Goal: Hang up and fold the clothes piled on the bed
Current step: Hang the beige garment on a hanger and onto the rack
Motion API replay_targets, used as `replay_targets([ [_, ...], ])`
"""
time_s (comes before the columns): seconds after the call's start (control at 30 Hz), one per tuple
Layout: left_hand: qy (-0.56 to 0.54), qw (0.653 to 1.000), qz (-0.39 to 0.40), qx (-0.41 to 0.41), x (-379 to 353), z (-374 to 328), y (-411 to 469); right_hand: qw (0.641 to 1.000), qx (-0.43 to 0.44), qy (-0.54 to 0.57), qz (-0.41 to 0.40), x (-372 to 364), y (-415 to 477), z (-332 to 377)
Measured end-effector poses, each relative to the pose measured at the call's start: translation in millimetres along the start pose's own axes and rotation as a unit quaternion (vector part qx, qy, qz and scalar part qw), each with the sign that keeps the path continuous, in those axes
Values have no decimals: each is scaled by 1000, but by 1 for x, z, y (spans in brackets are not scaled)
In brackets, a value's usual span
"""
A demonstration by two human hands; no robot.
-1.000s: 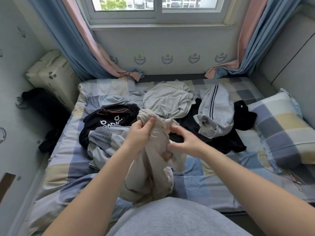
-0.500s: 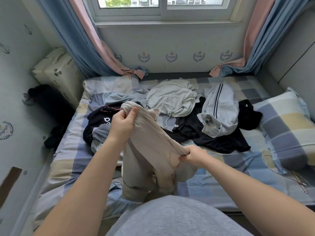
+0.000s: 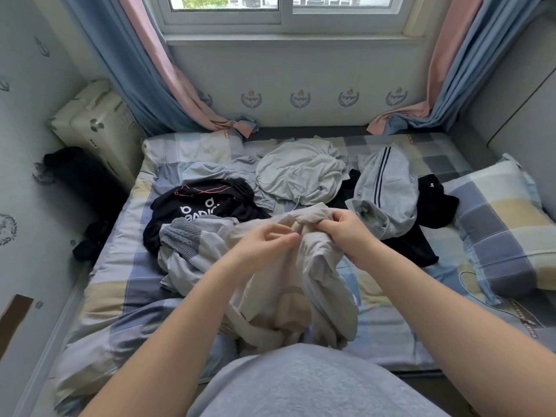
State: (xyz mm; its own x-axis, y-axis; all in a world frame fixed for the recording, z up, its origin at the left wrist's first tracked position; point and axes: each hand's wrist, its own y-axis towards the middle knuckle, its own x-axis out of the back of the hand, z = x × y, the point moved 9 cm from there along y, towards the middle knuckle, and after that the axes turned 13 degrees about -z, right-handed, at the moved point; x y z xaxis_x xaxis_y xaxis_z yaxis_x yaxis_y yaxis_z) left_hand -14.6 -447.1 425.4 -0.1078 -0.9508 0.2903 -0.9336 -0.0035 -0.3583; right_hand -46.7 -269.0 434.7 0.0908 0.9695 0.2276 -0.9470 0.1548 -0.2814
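I hold a beige garment (image 3: pixel 319 275) bunched over the near middle of the bed (image 3: pixel 114 296). My right hand (image 3: pixel 346 231) grips its top edge. My left hand (image 3: pixel 264 245) pinches the cloth just to the left of it. The rest of the garment hangs down towards my lap. Behind it lie a black printed top (image 3: pixel 204 203), a pale grey top with a knit cuff (image 3: pixel 186 242), a white garment (image 3: pixel 301 173), a grey piece with dark stripes (image 3: pixel 385 188) and black clothes (image 3: pixel 433 200).
A checked pillow (image 3: pixel 505 224) lies at the right edge of the bed. A cream suitcase (image 3: pixel 93 124) and a black bag (image 3: pixel 78 179) stand on the floor at the left. Curtains (image 3: pixel 144 70) hang at both sides of the window wall.
My hands were spread apart with the beige garment stretched between them; now they have come together at its top edge, and the cloth is bunched and lower over the bed.
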Motion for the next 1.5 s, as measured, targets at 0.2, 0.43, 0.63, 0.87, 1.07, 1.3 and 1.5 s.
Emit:
replay_targets([
  [0.2, -55, 995, -8, -83, -32, -17, -12, 983, -58, 168, 41, -26, -18, 21],
  [0.43, -171, 969, -176, -41, 19, -1, 7, 994, 18, 44, 96, -21, -19, 12],
  [0.63, -336, 933, -111, 74, 13, 2, 11, 968, 29, -206, 138, -40, -24, -56],
  [0.87, -311, 931, -172, 87, 44, 0, 15, 977, 30, -210, 19, -13, -3, -77],
  [1.07, -50, 963, -258, 54, 76, 21, 24, 980, 80, -177, -49, 24, 5, -21],
  [1.3, 38, 999, -8, -5, -8, 23, 13, 995, -23, 63, -75, 25, 0, 18],
  [1.5, 96, 995, 16, -11, -35, 37, 10, 980, -28, 173, -94, 25, -3, 34],
])
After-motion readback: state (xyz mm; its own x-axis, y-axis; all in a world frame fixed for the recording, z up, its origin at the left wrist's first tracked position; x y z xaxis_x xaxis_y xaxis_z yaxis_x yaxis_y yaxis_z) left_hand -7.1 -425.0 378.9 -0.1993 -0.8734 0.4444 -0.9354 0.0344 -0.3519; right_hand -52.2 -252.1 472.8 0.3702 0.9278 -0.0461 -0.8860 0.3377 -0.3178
